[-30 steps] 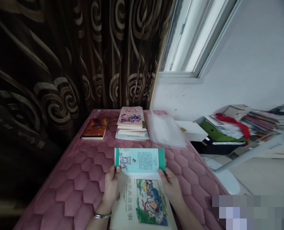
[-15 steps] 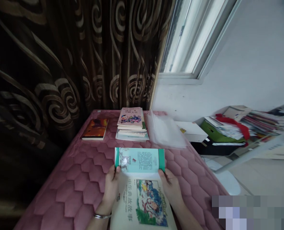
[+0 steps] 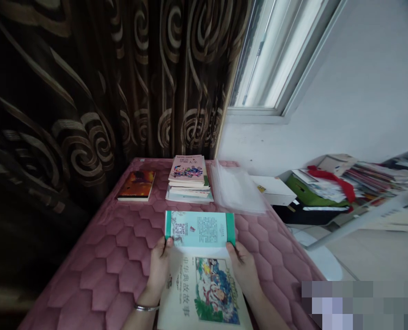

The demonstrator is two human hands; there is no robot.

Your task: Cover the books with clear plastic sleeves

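Note:
An open book [image 3: 185, 284] is held low in front of me, turned sideways. Its pale title page carries a colourful picture and large printed characters. Beyond that page, the teal cover flap [image 3: 204, 229] lies folded out, with a QR code and small text. My left hand [image 3: 160, 263] grips the book's left edge, thumb on top near the flap's fold; a silver bangle circles that wrist. On the opposite edge my right hand [image 3: 245, 266] is closed the same way, thumb pressed on the page. The fingers under the book are hidden.
A pink quilted mattress [image 3: 121, 261] spreads beneath. On it lie an orange-brown book [image 3: 137, 185], a stack of books [image 3: 189, 176] and clear plastic sleeves [image 3: 236, 188]. A white box [image 3: 276, 190] and a green container [image 3: 305, 190] of papers stand right. Dark patterned curtains [image 3: 138, 91] hang behind.
The book and both hands stay almost still. The flap's right edge has shifted slightly left, and the right hand with it.

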